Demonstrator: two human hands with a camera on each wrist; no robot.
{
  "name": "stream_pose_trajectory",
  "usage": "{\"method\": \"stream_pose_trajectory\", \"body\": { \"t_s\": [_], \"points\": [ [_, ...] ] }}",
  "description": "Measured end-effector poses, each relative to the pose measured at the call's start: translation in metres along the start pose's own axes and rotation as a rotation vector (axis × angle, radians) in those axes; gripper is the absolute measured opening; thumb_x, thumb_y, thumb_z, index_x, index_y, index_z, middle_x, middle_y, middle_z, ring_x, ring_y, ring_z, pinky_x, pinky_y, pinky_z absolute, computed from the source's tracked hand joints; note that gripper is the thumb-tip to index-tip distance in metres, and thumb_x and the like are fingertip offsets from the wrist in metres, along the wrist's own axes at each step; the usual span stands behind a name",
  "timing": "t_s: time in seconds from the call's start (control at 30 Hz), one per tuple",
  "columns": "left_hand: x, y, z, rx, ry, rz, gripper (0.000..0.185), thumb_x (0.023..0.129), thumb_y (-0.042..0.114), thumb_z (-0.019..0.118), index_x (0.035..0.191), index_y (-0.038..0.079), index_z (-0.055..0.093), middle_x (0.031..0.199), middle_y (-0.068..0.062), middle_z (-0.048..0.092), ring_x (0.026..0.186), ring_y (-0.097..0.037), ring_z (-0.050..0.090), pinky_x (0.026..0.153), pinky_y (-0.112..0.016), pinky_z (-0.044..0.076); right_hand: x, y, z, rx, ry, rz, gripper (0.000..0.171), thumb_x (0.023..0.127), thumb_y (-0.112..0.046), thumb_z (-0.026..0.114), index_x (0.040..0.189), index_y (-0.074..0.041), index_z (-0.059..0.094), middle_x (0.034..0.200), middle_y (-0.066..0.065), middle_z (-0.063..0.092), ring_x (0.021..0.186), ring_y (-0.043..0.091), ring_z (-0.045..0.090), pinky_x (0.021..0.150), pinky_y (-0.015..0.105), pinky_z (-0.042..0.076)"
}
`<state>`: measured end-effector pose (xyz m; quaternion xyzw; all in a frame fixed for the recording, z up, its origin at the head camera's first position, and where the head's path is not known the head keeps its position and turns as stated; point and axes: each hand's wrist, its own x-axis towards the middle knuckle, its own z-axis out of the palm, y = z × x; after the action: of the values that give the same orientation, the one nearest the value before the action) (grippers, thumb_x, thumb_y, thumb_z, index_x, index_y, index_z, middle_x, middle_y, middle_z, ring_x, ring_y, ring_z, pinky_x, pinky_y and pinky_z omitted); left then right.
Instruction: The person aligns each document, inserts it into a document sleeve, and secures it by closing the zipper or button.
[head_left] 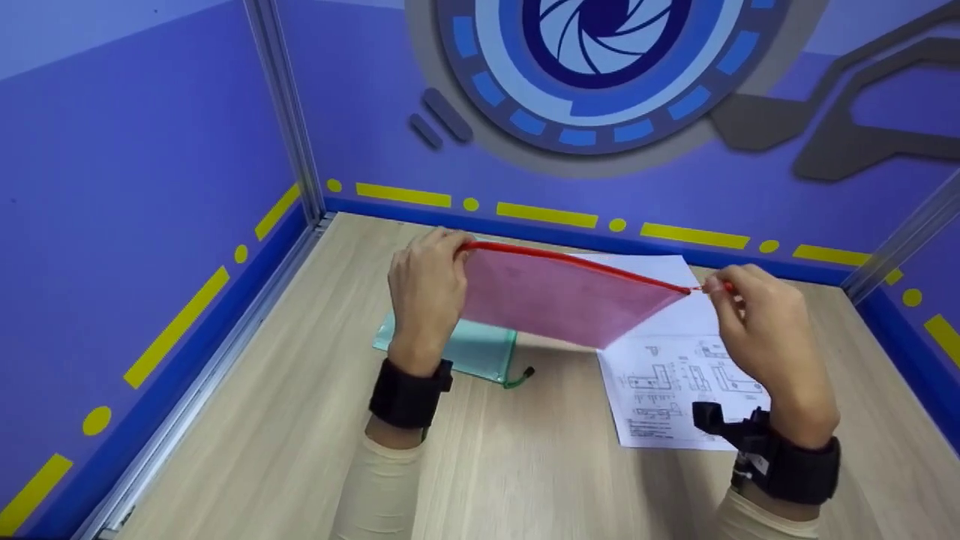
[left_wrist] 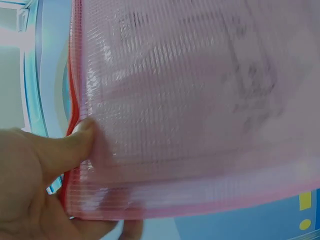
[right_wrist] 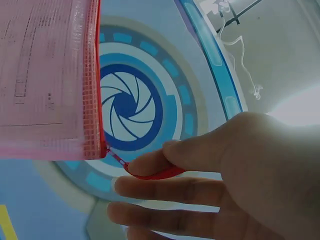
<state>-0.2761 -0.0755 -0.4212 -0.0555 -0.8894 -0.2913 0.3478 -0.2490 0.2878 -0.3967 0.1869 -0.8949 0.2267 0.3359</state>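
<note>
A translucent pink zipper pouch (head_left: 536, 292) with a red zip along its top edge is held up over the table. My left hand (head_left: 429, 296) grips its upper left corner; in the left wrist view the thumb (left_wrist: 75, 147) presses on the front beside the zip. With thumb and forefinger my right hand (head_left: 772, 334) pinches the red pull cord (right_wrist: 155, 175), drawn out from the zip's right end. Printed lines show through the pink mesh (right_wrist: 42, 75). Below, partly hidden by the left hand and the pink pouch, lies a green zipper pouch (head_left: 476, 352).
White sheets with technical drawings (head_left: 675, 390) lie on the wooden table (head_left: 525, 472), under and beside the pink pouch and right forearm. The green pouch's cord (head_left: 521, 377) points right. Blue panels (head_left: 150, 187) with metal corner posts (head_left: 281, 105) enclose the table's back and sides.
</note>
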Motion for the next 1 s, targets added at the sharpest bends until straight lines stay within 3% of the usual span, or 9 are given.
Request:
{"method": "stream_pose_trajectory", "body": {
  "t_s": [0.07, 0.17, 0.27, 0.43, 0.63, 0.73, 0.87, 0.93, 1.0],
  "points": [
    [0.001, 0.000, -0.001, -0.007, 0.039, 0.039, 0.015, 0.102, 0.018, 0.072, 0.111, 0.013, 0.083, 0.100, -0.003, 0.076, 0.096, -0.025, 0.071, 0.083, -0.043, 0.052, 0.002, -0.007, 0.002, 0.024, -0.017, -0.013, 0.017, 0.099, -0.007, 0.072, 0.114, 0.003, 0.071, 0.114, 0.022, 0.069, 0.103, 0.043, 0.064, 0.091, 0.040, 0.046],
    [0.003, 0.003, -0.002, -0.029, 0.083, 0.102, 0.015, 0.102, 0.018, 0.071, 0.111, 0.013, 0.082, 0.099, -0.002, 0.075, 0.094, -0.024, 0.069, 0.082, -0.041, 0.051, 0.006, -0.020, 0.009, 0.054, -0.033, -0.042, 0.051, 0.093, -0.013, 0.082, 0.138, 0.001, 0.062, 0.137, 0.026, 0.059, 0.126, 0.049, 0.051, 0.102, 0.066, 0.038],
    [0.005, 0.007, -0.002, -0.048, 0.127, 0.186, 0.014, 0.103, 0.017, 0.071, 0.110, 0.013, 0.083, 0.098, -0.003, 0.075, 0.092, -0.025, 0.066, 0.083, -0.040, 0.051, 0.010, -0.031, 0.019, 0.038, -0.072, -0.080, 0.073, 0.091, -0.019, 0.085, 0.155, -0.006, 0.051, 0.146, 0.027, 0.054, 0.136, 0.050, 0.046, 0.108, 0.072, 0.033],
    [0.003, 0.010, -0.002, -0.042, 0.233, 0.331, 0.015, 0.104, 0.014, 0.069, 0.110, 0.014, 0.083, 0.098, -0.003, 0.073, 0.093, -0.025, 0.062, 0.084, -0.040, 0.049, 0.010, -0.037, 0.030, 0.010, -0.139, -0.122, 0.055, 0.098, -0.008, 0.075, 0.150, -0.006, 0.058, 0.126, 0.024, 0.068, 0.114, 0.045, 0.063, 0.095, 0.063, 0.046],
    [0.002, 0.012, -0.003, -0.107, 0.343, 0.382, 0.020, 0.101, 0.008, 0.071, 0.118, 0.013, 0.082, 0.115, -0.009, 0.072, 0.109, -0.029, 0.060, 0.095, -0.043, 0.047, 0.009, -0.041, 0.031, 0.085, -0.193, -0.153, 0.025, 0.100, 0.002, 0.068, 0.124, -0.004, 0.074, 0.104, 0.014, 0.078, 0.085, 0.029, 0.074, 0.072, 0.049, 0.061],
    [0.005, 0.011, -0.003, -0.137, 0.404, 0.314, 0.037, 0.099, 0.010, 0.075, 0.136, 0.012, 0.072, 0.141, -0.016, 0.060, 0.130, -0.033, 0.053, 0.108, -0.044, 0.044, 0.009, -0.046, 0.032, 0.094, -0.152, -0.123, 0.019, 0.102, 0.000, 0.066, 0.116, -0.006, 0.078, 0.099, 0.011, 0.078, 0.079, 0.024, 0.072, 0.065, 0.039, 0.058],
    [0.007, 0.005, -0.003, -0.113, 0.399, 0.086, 0.075, 0.099, 0.020, 0.077, 0.163, 0.009, 0.040, 0.165, -0.022, 0.032, 0.151, -0.034, 0.033, 0.122, -0.044, 0.032, 0.011, -0.052, 0.036, 0.131, -0.019, -0.006, 0.018, 0.106, -0.006, 0.062, 0.115, -0.003, 0.078, 0.093, 0.012, 0.077, 0.068, 0.021, 0.063, 0.061, 0.020, 0.044],
    [0.005, 0.001, -0.001, -0.092, 0.279, -0.039, 0.085, 0.102, 0.026, 0.075, 0.168, 0.008, 0.025, 0.168, -0.023, 0.026, 0.154, -0.035, 0.029, 0.124, -0.046, 0.030, 0.011, -0.053, 0.039, 0.193, 0.046, 0.095, 0.021, 0.108, -0.011, 0.059, 0.119, -0.001, 0.074, 0.092, 0.014, 0.075, 0.067, 0.021, 0.060, 0.060, 0.015, 0.041],
    [0.001, -0.003, 0.002, -0.084, 0.071, -0.158, 0.086, 0.105, 0.032, 0.069, 0.170, 0.008, 0.017, 0.169, -0.023, 0.026, 0.156, -0.038, 0.027, 0.124, -0.050, 0.029, 0.010, -0.053, 0.042, 0.267, 0.088, 0.197, 0.025, 0.110, -0.015, 0.056, 0.124, 0.002, 0.069, 0.097, 0.015, 0.073, 0.074, 0.021, 0.064, 0.065, 0.011, 0.046]
  ]
}}
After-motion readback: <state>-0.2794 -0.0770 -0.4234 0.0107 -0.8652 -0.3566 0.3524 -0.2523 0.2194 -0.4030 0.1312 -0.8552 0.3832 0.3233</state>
